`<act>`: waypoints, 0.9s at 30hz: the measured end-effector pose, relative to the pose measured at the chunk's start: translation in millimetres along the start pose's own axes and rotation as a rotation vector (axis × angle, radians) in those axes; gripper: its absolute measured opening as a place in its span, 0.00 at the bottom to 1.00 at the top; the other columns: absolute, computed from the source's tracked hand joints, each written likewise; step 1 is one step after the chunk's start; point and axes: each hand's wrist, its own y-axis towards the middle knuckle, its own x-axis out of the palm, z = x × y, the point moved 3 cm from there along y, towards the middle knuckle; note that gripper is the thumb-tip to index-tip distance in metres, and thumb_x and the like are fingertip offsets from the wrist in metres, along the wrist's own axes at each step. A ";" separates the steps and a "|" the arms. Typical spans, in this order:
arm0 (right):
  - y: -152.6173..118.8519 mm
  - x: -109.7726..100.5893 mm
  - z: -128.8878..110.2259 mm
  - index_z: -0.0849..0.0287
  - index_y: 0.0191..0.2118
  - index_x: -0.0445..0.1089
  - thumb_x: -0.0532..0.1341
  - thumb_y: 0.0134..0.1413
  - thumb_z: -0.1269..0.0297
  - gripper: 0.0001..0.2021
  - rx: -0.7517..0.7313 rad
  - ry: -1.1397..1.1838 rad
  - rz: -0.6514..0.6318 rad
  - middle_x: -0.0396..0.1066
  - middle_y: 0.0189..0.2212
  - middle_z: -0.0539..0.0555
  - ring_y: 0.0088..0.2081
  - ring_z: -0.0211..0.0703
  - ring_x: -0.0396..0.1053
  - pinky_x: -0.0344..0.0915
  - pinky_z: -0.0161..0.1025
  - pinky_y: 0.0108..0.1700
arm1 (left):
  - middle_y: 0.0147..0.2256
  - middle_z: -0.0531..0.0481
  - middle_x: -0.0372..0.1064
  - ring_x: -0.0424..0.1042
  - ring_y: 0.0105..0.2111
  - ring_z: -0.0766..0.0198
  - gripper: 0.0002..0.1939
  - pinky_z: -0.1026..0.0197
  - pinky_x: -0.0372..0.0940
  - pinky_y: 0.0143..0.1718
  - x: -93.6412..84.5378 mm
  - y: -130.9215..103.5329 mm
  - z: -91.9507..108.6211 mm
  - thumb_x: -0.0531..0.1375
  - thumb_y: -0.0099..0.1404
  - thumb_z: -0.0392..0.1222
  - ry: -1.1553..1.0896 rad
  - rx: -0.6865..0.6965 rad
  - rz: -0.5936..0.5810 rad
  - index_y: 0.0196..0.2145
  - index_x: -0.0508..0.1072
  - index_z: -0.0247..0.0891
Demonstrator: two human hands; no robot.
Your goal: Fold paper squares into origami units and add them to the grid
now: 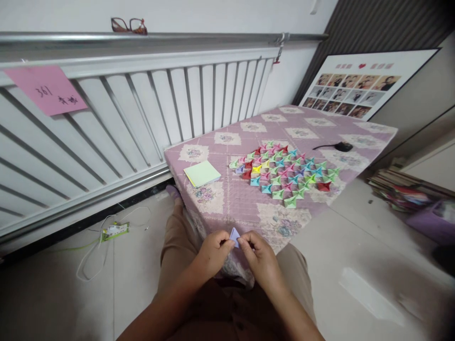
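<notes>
Between my two hands, over the near edge of the table, is a small folded sheet of lavender paper (234,235) with a pointed top. My left hand (217,250) pinches its left side between thumb and fingers. On the right side, my right hand (256,252) grips it the same way, thumb on the face of the paper. Beyond them several rows of small folded paper pieces (283,174) in green, pink, red, blue and yellow stand on the table. To their left lies a stack of square paper (202,174), pale green on top.
A purple flowered cloth covers the table (245,208). At its right lies a black object with a cord (343,147). A photo board (366,85) leans at the back. Left are a white radiator (142,104), a pink note (46,90), glasses (128,26) and a power strip (115,230) on the floor.
</notes>
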 end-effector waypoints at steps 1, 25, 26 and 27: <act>-1.1 0.9 0.9 0.57 0.25 0.62 0.55 0.59 0.57 0.14 0.010 0.008 0.018 0.63 0.24 0.48 0.28 0.38 0.61 0.57 0.34 0.32 | 0.23 0.56 0.60 0.58 0.26 0.68 0.09 0.65 0.52 0.29 0.1 -0.1 0.8 0.56 0.60 0.40 -0.030 -0.011 -0.004 0.23 0.66 0.36; -10.8 17.2 -12.6 0.57 0.25 0.62 0.61 0.48 0.42 0.21 0.479 0.795 -0.255 0.65 0.19 0.49 0.24 0.38 0.64 0.61 0.35 0.27 | 0.22 0.53 0.66 0.64 0.23 0.70 0.23 0.65 0.56 0.29 6.7 -11.4 -13.0 0.71 0.46 0.51 -0.891 -0.335 -0.291 0.24 0.63 0.35; -10.9 17.8 -12.4 0.56 0.26 0.62 0.61 0.48 0.42 0.21 0.484 0.800 -0.253 0.65 0.19 0.49 0.23 0.38 0.64 0.61 0.35 0.27 | 0.22 0.53 0.66 0.64 0.23 0.70 0.23 0.65 0.57 0.29 6.0 -11.6 -13.5 0.71 0.45 0.51 -0.884 -0.343 -0.292 0.24 0.63 0.35; -10.8 18.1 -11.7 0.56 0.27 0.62 0.61 0.49 0.44 0.20 0.485 0.802 -0.239 0.64 0.18 0.48 0.23 0.38 0.64 0.61 0.35 0.26 | 0.21 0.54 0.66 0.64 0.23 0.70 0.23 0.65 0.57 0.29 5.5 -11.8 -14.0 0.71 0.45 0.51 -0.875 -0.352 -0.290 0.24 0.63 0.35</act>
